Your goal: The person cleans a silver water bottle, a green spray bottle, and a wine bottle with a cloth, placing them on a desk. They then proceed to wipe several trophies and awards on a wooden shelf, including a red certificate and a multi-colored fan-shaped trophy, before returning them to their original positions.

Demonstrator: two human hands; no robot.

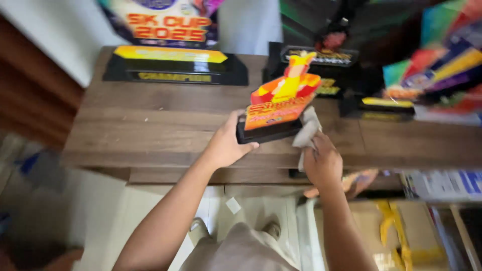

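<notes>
Wooden shelf top [150, 125], frame centre: orange trophy [281, 100] tilted, black base clamped in left hand [226, 148]; right hand [324, 163] closed on grey cloth [307, 131] against trophy's side; advisable to steady base, wipe gently.

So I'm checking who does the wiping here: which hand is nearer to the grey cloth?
Right. The right hand grips the grey cloth against the trophy's side; the left hand holds the orange trophy by its black base, on the side away from the cloth.
</notes>
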